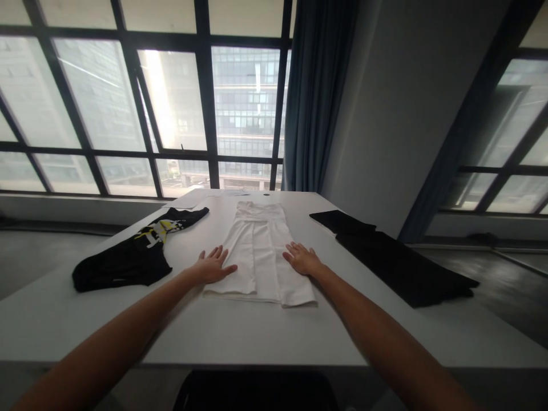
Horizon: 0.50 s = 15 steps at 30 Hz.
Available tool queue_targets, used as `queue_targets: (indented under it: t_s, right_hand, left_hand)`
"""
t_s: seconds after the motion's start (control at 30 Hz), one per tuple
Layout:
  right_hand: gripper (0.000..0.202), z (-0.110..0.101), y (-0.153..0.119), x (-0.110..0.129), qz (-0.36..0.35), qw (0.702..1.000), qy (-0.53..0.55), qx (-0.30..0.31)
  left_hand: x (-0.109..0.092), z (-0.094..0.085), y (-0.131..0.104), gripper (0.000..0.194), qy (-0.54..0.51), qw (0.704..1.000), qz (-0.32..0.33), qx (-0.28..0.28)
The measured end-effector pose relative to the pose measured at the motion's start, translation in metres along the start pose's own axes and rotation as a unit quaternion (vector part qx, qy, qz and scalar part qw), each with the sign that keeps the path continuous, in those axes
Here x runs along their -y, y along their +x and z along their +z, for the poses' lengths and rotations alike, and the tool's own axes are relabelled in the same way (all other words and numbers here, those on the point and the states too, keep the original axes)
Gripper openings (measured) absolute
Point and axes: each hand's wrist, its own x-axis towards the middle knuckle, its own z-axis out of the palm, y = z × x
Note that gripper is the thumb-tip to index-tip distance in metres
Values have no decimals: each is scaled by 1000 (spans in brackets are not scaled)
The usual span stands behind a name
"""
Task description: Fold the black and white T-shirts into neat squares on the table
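A white garment, which looks like a skirt or dress, lies lengthwise on the white table, its wide hem toward me and its narrower gathered end toward the window. My left hand rests flat on its left edge with the fingers spread. On the right edge lies my right hand, also flat, fingers stretched out toward the middle of the cloth. Neither hand grips the fabric. Lengthwise folds run down the middle of the garment, and its hem is slightly uneven.
Left on the table is a black garment with a white and yellow print. Black folded cloth lies along the right side. Papers sit at the far end. A dark chair back stands at the near edge. Beyond are windows and a blue curtain.
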Motion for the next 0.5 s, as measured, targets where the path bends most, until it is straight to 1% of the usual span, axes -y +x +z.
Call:
queue_targets:
  t_s: [0.1, 0.13, 0.17, 0.23, 0.3, 0.33, 0.4, 0.5]
  right_hand:
    - [70, 2, 0, -1, 11, 1000, -6, 2]
    - [70, 2, 0, -1, 15, 1000, -8, 3]
    - [71, 2, 0, -2, 18, 1000, -8, 4]
    - [71, 1, 1, -4, 18, 1000, -8, 3]
    - [71, -1, 2, -9, 21, 1000, -11, -4]
    - [71, -2, 2, -12, 25, 1000, -14, -10]
    - [70, -4, 3, -18, 34, 999, -20, -24]
    - [68, -7, 2, -23, 36, 999, -21, -33]
  left_hand:
    - [-3, -6, -12, 101, 14, 1000, -23, -2]
    - [-4, -9, -16, 100, 20, 1000, -12, -14]
    - [-6, -12, -19, 98, 23, 999, 17, -31]
    - [-9, -19, -25, 90, 4, 991, 122, -55]
    - [-12, -23, -28, 82, -47, 968, 240, -48]
    - [-15, -24, -30, 78, -75, 955, 284, -41]
    - [-20, -25, -32, 64, -120, 936, 329, -46]
    - [-32, -27, -36, 35, -134, 928, 341, -75]
